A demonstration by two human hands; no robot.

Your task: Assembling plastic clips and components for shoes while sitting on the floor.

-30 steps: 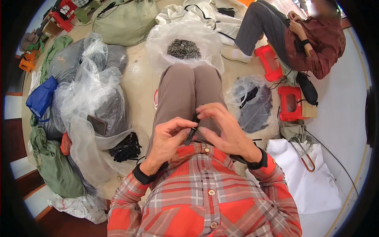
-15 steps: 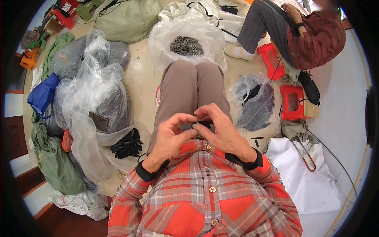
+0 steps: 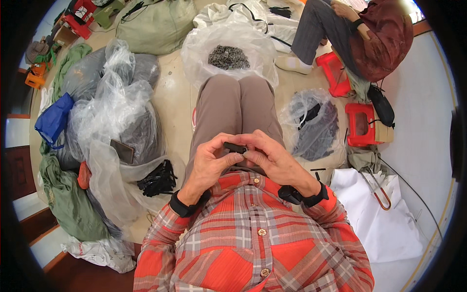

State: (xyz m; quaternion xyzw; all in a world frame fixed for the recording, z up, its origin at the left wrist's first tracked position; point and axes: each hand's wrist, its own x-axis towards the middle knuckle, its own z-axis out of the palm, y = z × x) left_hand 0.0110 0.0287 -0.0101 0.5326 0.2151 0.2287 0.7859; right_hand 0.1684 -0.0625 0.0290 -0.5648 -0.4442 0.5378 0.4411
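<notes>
Over my lap, my left hand [image 3: 208, 158] and my right hand [image 3: 277, 160] meet, each with thumb and fingers pinched together. Between them is a short, dark black strip [image 3: 234, 147], held at its left part by my left hand. At its right end my right fingertips grip it beside a small shiny piece, too small to make out. Beyond my knees, an open clear plastic bag [image 3: 265, 51] holds a heap of small dark metal parts [image 3: 228, 57]. Left of my legs lies a pile of black strips [image 3: 158, 178].
A clear bag of dark pieces [image 3: 315, 127] lies right of my knees. Stuffed plastic bags [image 3: 141, 129] crowd the left, with a phone [image 3: 122, 151] on top. Another person [image 3: 374, 46] sits at far right near red stools [image 3: 360, 125]. White sheeting [image 3: 374, 214] lies at right.
The black strip has come up into plainer sight between my fingers. My right fingers have lowered and closed in toward my left hand. The view has shifted slightly.
</notes>
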